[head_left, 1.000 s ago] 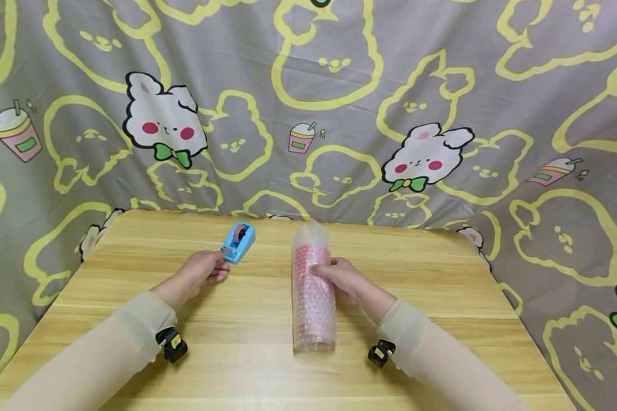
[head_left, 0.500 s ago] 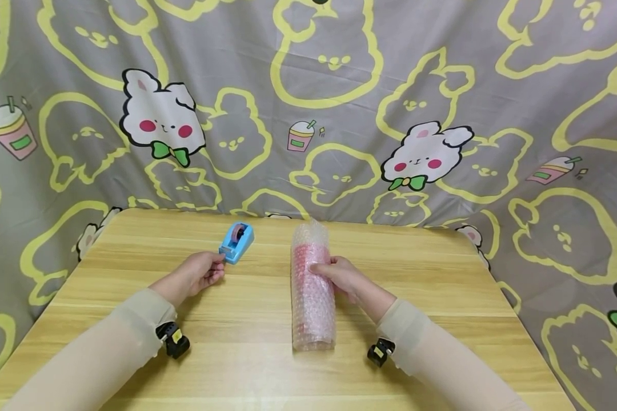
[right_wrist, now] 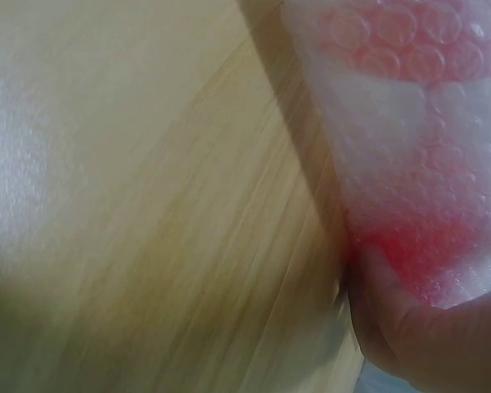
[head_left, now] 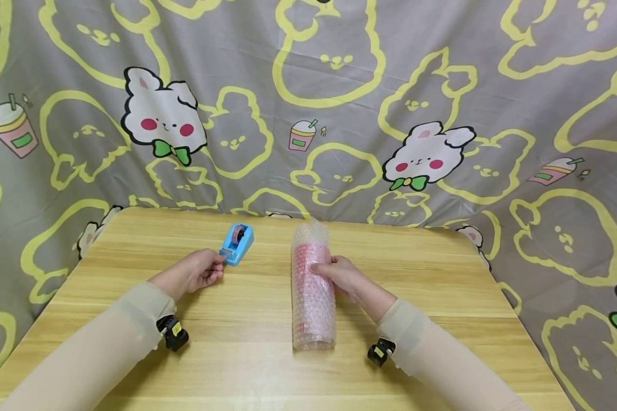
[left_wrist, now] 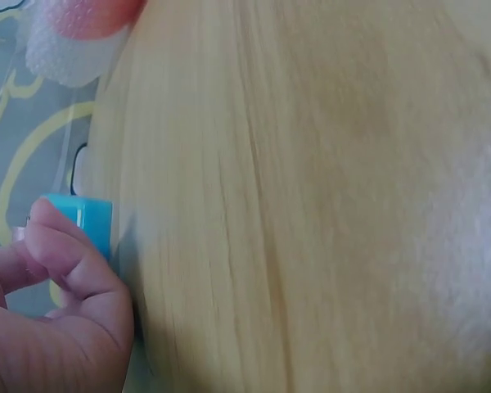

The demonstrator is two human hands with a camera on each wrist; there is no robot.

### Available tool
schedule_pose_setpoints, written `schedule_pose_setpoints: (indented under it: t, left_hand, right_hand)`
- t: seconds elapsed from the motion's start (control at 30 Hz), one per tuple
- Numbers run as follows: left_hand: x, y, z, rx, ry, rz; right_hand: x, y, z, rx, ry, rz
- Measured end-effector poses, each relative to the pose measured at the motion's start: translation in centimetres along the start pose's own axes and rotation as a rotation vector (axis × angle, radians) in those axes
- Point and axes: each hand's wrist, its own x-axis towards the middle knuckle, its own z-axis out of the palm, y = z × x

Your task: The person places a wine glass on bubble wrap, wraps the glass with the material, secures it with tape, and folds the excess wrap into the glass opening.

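I see the right hand [head_left: 348,278] gripping the roll [head_left: 313,297], which points away; left of it, left hand [head_left: 200,271] at tape dispenser [head_left: 242,246], grasp unclear

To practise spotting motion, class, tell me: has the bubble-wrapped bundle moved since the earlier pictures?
No; judged against the table in the head view, the bubble-wrapped bundle shows no visible shift in any direction.
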Motion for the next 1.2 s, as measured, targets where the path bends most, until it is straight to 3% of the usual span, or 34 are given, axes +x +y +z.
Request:
schedule_pose_setpoints:
  t: [0.33,0.6,0.8,1.2]
  left_hand:
    - [-0.1,0.2,-0.3,0.057,-0.026,-0.028]
    - [-0.2,-0.2,-0.1,0.182,-0.047,0.027]
    - [-0.7,-0.6,-0.6,0.205,-0.125,0.026]
    - [-1.7,-1.2,-0.7,0.261,-0.285,0.109]
  right_hand:
    - [-0.1,-0.2,0.0,0.001,-0.005,-0.009]
    - [0.0,-0.1,0.0,-0.009,0.001,-0.004]
    - [-0.1,-0.1,0.0,-0.027,0.007,-0.008]
    - [-0.2,-0.1,0.0,-0.022,0.001,-0.017]
